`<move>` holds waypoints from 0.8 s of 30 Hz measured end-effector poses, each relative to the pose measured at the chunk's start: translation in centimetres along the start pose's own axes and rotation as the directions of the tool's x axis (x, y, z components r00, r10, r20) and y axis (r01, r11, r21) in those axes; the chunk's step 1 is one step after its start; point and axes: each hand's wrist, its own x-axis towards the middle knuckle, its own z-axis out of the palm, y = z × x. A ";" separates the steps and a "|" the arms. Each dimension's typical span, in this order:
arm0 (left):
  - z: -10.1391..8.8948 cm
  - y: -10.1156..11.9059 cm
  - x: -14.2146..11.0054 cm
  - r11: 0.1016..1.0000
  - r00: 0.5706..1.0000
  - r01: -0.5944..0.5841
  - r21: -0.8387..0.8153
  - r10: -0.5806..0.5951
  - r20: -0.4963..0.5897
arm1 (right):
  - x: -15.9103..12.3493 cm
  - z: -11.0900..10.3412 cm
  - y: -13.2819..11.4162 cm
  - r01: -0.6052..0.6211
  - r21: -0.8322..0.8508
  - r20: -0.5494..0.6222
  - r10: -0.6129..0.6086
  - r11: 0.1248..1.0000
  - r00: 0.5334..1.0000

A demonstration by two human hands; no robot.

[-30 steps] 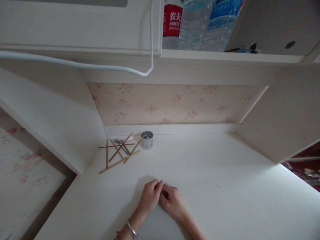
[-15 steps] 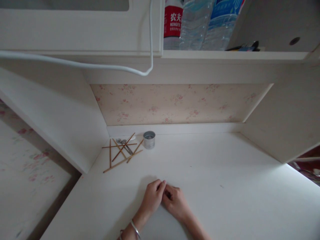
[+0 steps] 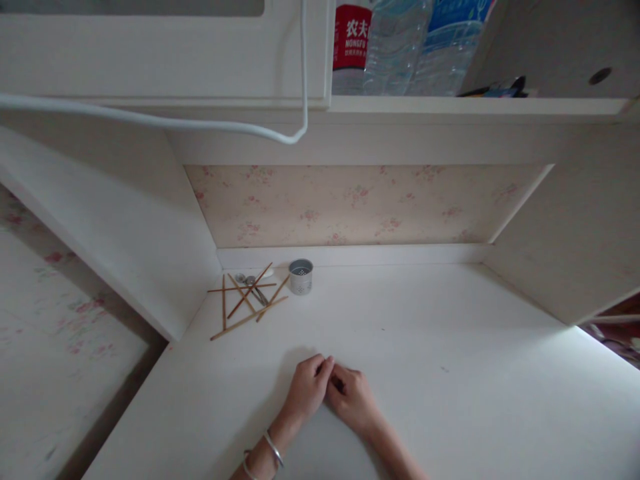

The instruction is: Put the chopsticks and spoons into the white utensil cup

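My two hands rest on the white table (image 3: 480, 413), the left hand (image 3: 306, 388) and the right hand (image 3: 352, 400) curled up and touching at the fingers, and I see nothing in them. To rest well, I think I should leave both low and loose, well apart from the pile. Six sticks (image 3: 251, 288) lie there, some crossing, between ten and eleven o'clock from me. They look light and may roll, so a soft pinch on a free end would suit them best. Among them are silver things (image 3: 261, 295), maybe spoons, but I can't tell how many. One white bit (image 3: 269, 273) peeks out behind. One cup (image 3: 301, 279) with holes stands upright just before twelve. Three bottles (image 3: 399, 47) are up on the shelf (image 3: 450, 105), past twelve. I wear two bands (image 3: 274, 448) on my left wrist.
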 end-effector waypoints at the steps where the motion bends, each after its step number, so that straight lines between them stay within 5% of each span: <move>1: 0.0 0.0 0.0 1.000 1.000 -0.003 0.000 0.003 -0.002 | 0.0 0.0 0.0 0.003 0.000 -0.001 -0.003 1.000 1.000; 24: 0.0 0.0 -0.1 1.000 1.000 -0.018 0.002 0.018 -0.009 | 0.1 -0.2 -0.4 0.013 0.007 0.001 -0.013 1.000 1.000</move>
